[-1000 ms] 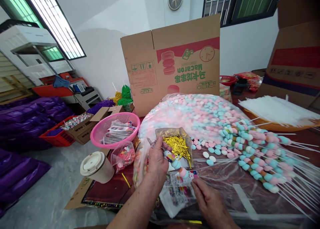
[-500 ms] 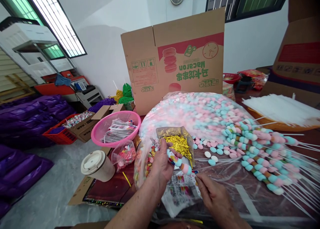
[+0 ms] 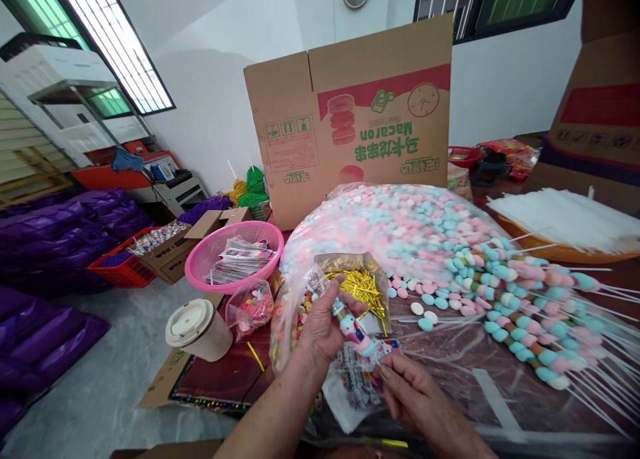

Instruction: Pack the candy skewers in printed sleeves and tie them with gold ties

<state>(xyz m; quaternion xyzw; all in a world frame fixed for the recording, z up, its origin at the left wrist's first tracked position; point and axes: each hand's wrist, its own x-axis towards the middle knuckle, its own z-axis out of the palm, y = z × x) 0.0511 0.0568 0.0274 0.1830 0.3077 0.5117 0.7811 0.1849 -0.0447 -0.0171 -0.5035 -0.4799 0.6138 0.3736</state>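
Observation:
A candy skewer (image 3: 361, 341) of pink, blue and white pieces is partly covered by a clear printed wrapper sleeve and slants down to the right. My left hand (image 3: 324, 322) is closed round its upper part. At the lower end, my right hand (image 3: 407, 385) pinches the wrapper's edge; whether the stick is also between those fingers I cannot tell. Beneath the hands lies a stack of flat printed wrappers (image 3: 350, 405). Just beyond my left hand sits an open bag of gold twist ties (image 3: 363, 292).
Finished candy skewers (image 3: 530, 325) are piled at the right, by a tray of white sticks (image 3: 565, 219). Behind lies a big bag of loose candies (image 3: 380, 212). At the left stand a lidded cup (image 3: 199, 329), a pink basket (image 3: 193, 272) and a small candy bag (image 3: 253, 309).
The printed wrapper now covers more of the candies' lower end. My right hand has moved left and closer to my left hand, and its fingers now hold the wrapper's edge.

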